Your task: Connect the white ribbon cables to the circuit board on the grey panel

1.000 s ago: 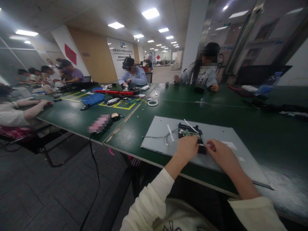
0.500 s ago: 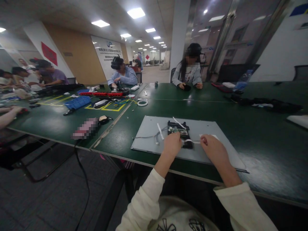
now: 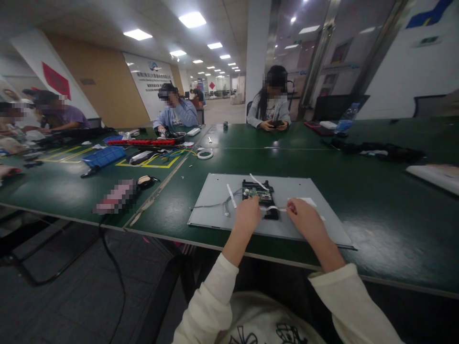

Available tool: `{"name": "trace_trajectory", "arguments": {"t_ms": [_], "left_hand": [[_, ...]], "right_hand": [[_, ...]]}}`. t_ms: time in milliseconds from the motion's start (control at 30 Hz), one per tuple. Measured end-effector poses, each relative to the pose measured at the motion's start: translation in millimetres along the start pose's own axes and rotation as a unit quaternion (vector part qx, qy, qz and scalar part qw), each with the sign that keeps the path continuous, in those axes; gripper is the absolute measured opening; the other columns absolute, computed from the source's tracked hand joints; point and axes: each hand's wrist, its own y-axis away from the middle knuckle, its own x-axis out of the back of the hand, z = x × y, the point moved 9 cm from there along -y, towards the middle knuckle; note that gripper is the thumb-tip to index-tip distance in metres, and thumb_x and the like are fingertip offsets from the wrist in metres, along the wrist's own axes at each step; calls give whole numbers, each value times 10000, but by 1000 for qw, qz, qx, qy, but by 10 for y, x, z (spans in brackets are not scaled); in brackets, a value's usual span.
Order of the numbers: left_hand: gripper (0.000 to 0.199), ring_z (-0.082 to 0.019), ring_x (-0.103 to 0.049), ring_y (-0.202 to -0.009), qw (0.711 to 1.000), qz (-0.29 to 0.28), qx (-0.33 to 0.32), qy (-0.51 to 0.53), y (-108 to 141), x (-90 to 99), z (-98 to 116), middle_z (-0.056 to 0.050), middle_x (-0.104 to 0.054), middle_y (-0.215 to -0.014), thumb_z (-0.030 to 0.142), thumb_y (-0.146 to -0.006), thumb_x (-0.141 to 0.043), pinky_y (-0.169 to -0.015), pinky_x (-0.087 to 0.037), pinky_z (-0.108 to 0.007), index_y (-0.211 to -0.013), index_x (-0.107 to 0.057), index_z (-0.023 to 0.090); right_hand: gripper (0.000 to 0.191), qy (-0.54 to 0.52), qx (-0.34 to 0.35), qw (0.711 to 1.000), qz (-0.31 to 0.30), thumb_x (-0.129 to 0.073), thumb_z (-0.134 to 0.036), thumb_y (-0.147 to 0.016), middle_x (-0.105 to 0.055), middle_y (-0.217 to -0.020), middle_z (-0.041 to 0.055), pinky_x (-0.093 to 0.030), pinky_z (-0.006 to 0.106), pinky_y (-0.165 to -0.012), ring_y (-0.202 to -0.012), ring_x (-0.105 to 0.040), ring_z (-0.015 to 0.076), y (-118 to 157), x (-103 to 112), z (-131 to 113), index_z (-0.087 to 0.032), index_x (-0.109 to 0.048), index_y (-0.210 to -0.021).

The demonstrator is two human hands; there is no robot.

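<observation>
At the left edge of the grey panel (image 3: pixel 297 188), which lies flat on the green table (image 3: pixel 229 162) before me, I see a thin grey cable (image 3: pixel 210 206) running in toward the middle. Right of it a loose white strip (image 3: pixel 231 196) slants toward me, well apart from my fingers. Next comes my left hand (image 3: pixel 248 213), knuckles up, fingers bent together over the near left part of the circuit board (image 3: pixel 255 193); its fingertips are hidden from me, so I cannot tell whether they grip anything or only press.

The board sits in a black bracket (image 3: pixel 271 216), and another white strip lies over its far side. Between my hands is the white band (image 3: pixel 273 208), crossing the bracket's near part. Its long axis runs left to right, almost straight from hand to hand, slightly arched where it passes over the black. From my left hand it lies to the right; from my right hand (image 3: pixel 304 217), to the left. The right is the surer neighbour: its thumb and fingertips are drawn narrow, seemingly pinching the band's right end. Beyond those knuckles a white label (image 3: pixel 307 201) lies on the panel.
</observation>
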Motion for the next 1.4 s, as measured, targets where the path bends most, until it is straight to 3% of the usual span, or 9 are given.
{"name": "trace_trajectory", "arguments": {"t_ms": [133, 300, 400, 533, 667, 1000, 1200, 1400], "left_hand": [[190, -198, -608, -867, 1000, 6, -4, -5, 15, 27, 12, -89, -643, -896, 151, -875, -393, -713, -449, -277, -977, -553, 151], [167, -201, -579, -886, 996, 81, -32, -6, 56, 222, 81, -76, -629, -873, 162, -872, -397, -724, -435, -290, -898, -562, 159], [149, -193, -564, -887, 991, 131, -35, 6, 167, 373, 53, -60, -620, -871, 162, -868, -409, -742, -420, -297, -872, -558, 172], [154, -184, -552, -869, 982, 187, -1, 26, 423, 509, -173, -51, -609, -857, 168, -877, -398, -760, -403, -306, -855, -550, 181], [148, -179, -549, -822, 976, 214, 16, 42, 611, 531, -384, -41, -598, -806, 146, -864, -405, -741, -404, -302, -832, -544, 184], [147, -161, -553, -816, 972, 207, 4, 113, 600, 458, -471, -32, -592, -814, 133, -848, -418, -763, -419, -284, -855, -558, 179], [153, -145, -560, -887, 948, 223, -3, 226, 633, 493, -567, -32, -595, -883, 110, -826, -443, -813, -436, -265, -876, -569, 181], [166, -149, -568, -911, 935, 231, 14, 269, 681, 546, -621, -35, -604, -897, 106, -823, -450, -841, -442, -283, -875, -588, 182]], "right_hand": [[196, 7, 3, 1000, 16, -374, -246, -840, -589, -851, 88, -413, 334, -750, -816, -548, 212, -2, 11, 24, -176, -556, -852], [397, -9, 57, 997, 49, -362, -356, -881, -501, -1221, 157, -353, 408, -972, -1147, -446, 262, 19, 27, -111, -124, -526, -1159], [476, -13, 96, 995, 16, -303, -416, -907, -367, -1395, 124, -287, 479, -1031, -1296, -296, 279, 74, 12, -276, -188, -445, -1299], [614, -13, 188, 980, -71, -392, -565, -844, -152, -1506, 34, -173, 582, -1049, -1372, -75, 314, 226, -10, -606, -324, -300, -1401], [694, -5, 262, 956, -130, -489, -635, -758, -99, -1516, -9, -66, 638, -1033, -1365, -50, 356, 358, -55, -841, -408, -301, -1385], [621, 21, 240, 960, -139, -404, -630, -814, -73, -1519, -2, -144, 645, -1017, -1366, -37, 355, 349, -153, -874, -397, -316, -1383], [588, 26, 241, 963, -122, -385, -607, -835, -117, -1514, 16, -186, 631, -1014, -1364, -79, 350, 361, -155, -906, -391, -328, -1379], [526, 58, 201, 973, -100, -335, -585, -863, -154, -1507, 21, -221, 640, -988, -1360, -104, 354, 311, -166, -843, -395, -377, -1351]]}}
